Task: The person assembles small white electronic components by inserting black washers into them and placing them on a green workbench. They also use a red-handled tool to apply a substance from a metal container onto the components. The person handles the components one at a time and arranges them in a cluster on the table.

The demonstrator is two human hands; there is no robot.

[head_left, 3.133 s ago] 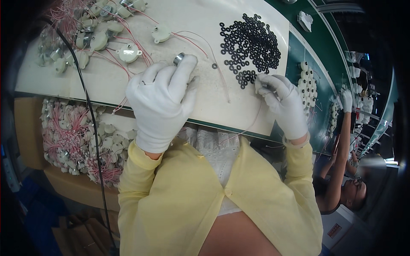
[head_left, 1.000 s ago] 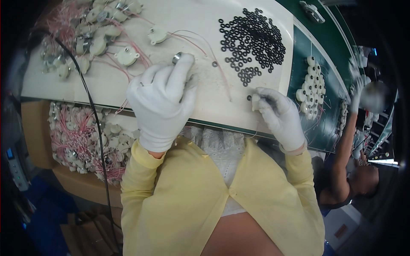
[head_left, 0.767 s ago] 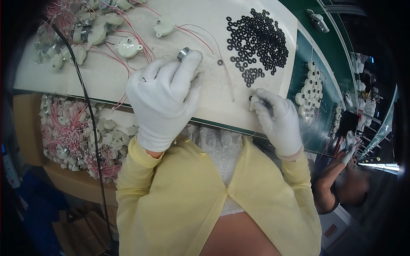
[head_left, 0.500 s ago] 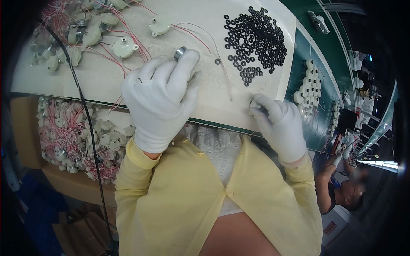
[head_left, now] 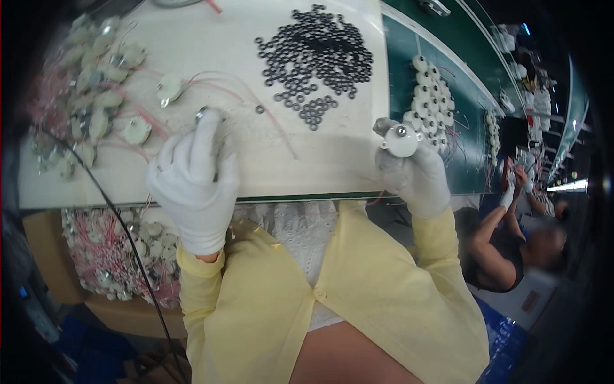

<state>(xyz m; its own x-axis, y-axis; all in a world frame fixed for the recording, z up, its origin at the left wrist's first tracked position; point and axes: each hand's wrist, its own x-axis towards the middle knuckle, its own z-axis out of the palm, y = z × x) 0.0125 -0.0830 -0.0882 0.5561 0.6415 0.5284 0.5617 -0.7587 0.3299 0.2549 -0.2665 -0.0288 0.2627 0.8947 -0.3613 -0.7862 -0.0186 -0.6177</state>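
I wear white gloves and a yellow cardigan. My right hand (head_left: 414, 173) holds a small round white motor part (head_left: 401, 141) lifted at the right edge of the white work table (head_left: 332, 160). My left hand (head_left: 192, 182) rests on the table with its fingertips on a small metal-topped part (head_left: 203, 114) that has thin pink wires. A pile of black rubber rings (head_left: 316, 54) lies on the table ahead of me, with a single ring (head_left: 260, 109) apart from it.
A heap of white wired parts (head_left: 96, 109) lies at the table's left. A box of more such parts (head_left: 115, 256) sits below the table edge. Finished white parts (head_left: 432, 96) lie on the green conveyor (head_left: 473, 128). Another person (head_left: 518, 237) works at the right.
My right hand has swung out to the right past the table edge and now shows a white round part in its fingers. My left hand stays on its part.
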